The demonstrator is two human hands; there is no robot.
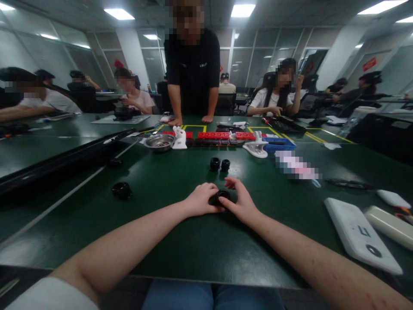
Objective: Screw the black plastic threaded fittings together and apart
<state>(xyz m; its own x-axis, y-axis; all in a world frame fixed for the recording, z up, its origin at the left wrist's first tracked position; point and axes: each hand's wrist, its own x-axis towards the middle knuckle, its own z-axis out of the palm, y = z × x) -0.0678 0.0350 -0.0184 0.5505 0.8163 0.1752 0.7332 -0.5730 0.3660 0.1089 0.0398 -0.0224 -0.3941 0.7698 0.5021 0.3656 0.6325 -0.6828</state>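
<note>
A black ring-shaped part (223, 194), possibly a lens barrel, stands on the green table between my two hands. My left hand (203, 199) is closed round its left side, with the thumb along the near edge. On the other side, my right hand (241, 200) has its thumb against the ring and its fingers curved round behind it. Two similar black cylindrical parts stand side by side just beyond my hands, a larger one (214, 163) and a smaller one (225, 165). Off to the left sits another black cylindrical part (121, 190).
Farther back are a metal bowl (159, 143) of small pieces, white clamps (256, 146), red trays (213, 135) and a blue tray (280, 144). White devices (363, 234) lie at the right. A person (192, 64) leans on the far edge; others sit around.
</note>
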